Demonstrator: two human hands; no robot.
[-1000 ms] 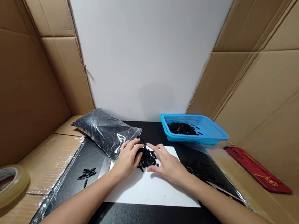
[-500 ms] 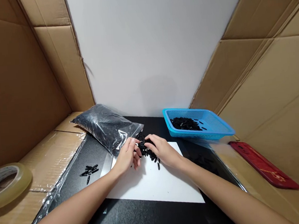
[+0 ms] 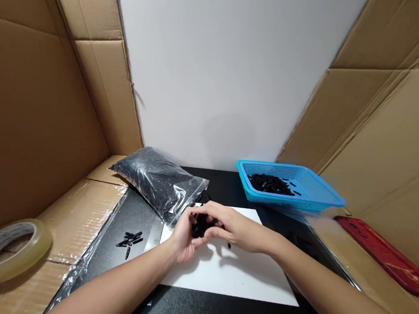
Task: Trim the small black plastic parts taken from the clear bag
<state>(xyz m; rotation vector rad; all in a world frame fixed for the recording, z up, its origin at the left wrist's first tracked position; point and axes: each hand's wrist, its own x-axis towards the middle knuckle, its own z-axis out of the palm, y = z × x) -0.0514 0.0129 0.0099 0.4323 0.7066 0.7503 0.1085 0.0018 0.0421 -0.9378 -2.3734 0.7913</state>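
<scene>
My left hand [image 3: 185,235] and my right hand [image 3: 233,225] meet in a ring over the white sheet [image 3: 238,276]. Curled fingers of both enclose a clump of small black oblong pieces [image 3: 200,226]; their exact kind is too small to make out. Fingertips nearly touch at the far side, and the thumbs come close at the near side. A single piece lies on the sheet under my right hand. Just behind my left hand rests a clear plastic bag [image 3: 160,181] full of dark contents, with more black pieces at its mouth.
At the back right stands a blue basket [image 3: 318,191] holding many black pieces. Several loose pieces [image 3: 129,239] lie on the black tabletop [image 3: 141,214] at left. A tape roll [image 3: 41,245] sits on cardboard at far left, and a red flat case [image 3: 395,263] at far right.
My hands have closed in from the two sides of the pile and now cup the black pieces between them. The whole view has shifted slightly.
</scene>
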